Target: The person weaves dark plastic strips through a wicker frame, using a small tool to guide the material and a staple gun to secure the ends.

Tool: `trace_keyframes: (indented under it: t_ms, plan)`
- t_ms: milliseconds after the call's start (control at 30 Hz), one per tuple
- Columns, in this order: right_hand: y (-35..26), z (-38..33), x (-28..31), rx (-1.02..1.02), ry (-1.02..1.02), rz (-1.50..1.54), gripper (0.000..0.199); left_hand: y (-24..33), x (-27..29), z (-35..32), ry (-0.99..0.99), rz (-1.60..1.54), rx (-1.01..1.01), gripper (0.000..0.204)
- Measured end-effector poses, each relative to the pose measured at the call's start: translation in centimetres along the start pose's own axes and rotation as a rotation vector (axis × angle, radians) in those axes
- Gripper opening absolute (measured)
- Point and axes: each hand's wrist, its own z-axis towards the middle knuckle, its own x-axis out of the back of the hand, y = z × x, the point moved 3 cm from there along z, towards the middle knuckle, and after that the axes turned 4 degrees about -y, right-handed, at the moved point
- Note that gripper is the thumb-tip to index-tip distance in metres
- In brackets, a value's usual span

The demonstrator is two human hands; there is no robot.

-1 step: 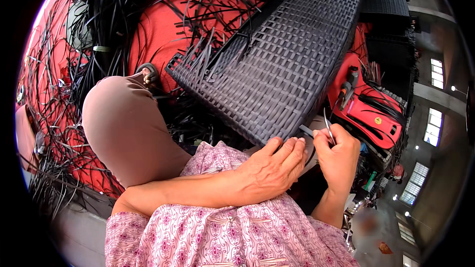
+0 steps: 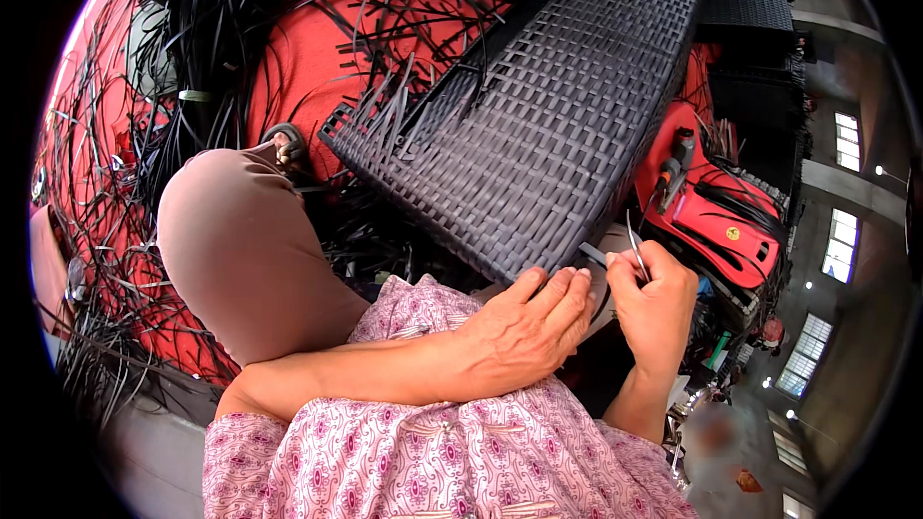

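A dark grey woven panel of flat strips (image 2: 558,135) slants away from me, its near corner at my hands. My left hand (image 2: 529,322) lies over that near edge, fingers stretched out side by side and fingertips against the corner. To its right, my right hand (image 2: 656,303) is closed, pinching a short flat grey strip (image 2: 593,253) that points at the panel's corner. A thin, curved, pointed metal tool (image 2: 636,248) also sticks up from the right hand; its lower end is hidden in the fingers. Loose strip ends (image 2: 392,115) stand up along the panel's left side.
A red plastic seat-like piece (image 2: 740,240) on the right bears a grey-and-orange hand tool (image 2: 676,171). Long black strips hang in a bundle (image 2: 197,48) at upper left, with more scattered over red cloth (image 2: 308,43). My bent knee (image 2: 240,240) rises left of the panel.
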Motion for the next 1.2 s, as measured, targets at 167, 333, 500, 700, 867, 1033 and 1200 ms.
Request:
trace_keyframes:
  t_ms: [167, 333, 500, 700, 867, 1033, 1200]
  plan:
    - [0.8, -0.1, -0.3, -0.01, 0.027, 0.063, 0.021, 0.1, -0.4, 0.1, -0.028, 0.002, -0.023, 0.061]
    - [0.4, -0.4, -0.2, -0.017, 0.039, 0.073, 0.022, -0.6, 0.9, 0.2, 0.06, -0.12, 0.127, 0.065]
    - [0.6, -0.4, -0.4, -0.023, 0.05, 0.087, 0.023, -1.3, 0.4, 0.1, 0.027, -0.131, 0.24, 0.069]
    - [0.7, -0.3, -0.4, -0.002, 0.058, 0.072, 0.023, -1.7, 0.4, 0.2, 0.037, -0.206, 0.251, 0.059]
    - [1.0, -0.2, -0.7, -0.035, 0.02, 0.088, 0.024, -1.9, 0.4, 0.2, 0.013, -0.206, 0.241, 0.057]
    - [1.2, -0.1, -1.0, -0.025, 0.007, 0.103, 0.024, -1.9, 0.4, 0.2, 0.013, -0.231, 0.239, 0.054]
    - [2.5, 0.3, -1.5, -0.153, -0.122, 0.37, 0.02, -2.0, 0.6, 0.1, 0.001, -0.285, 0.246, 0.053]
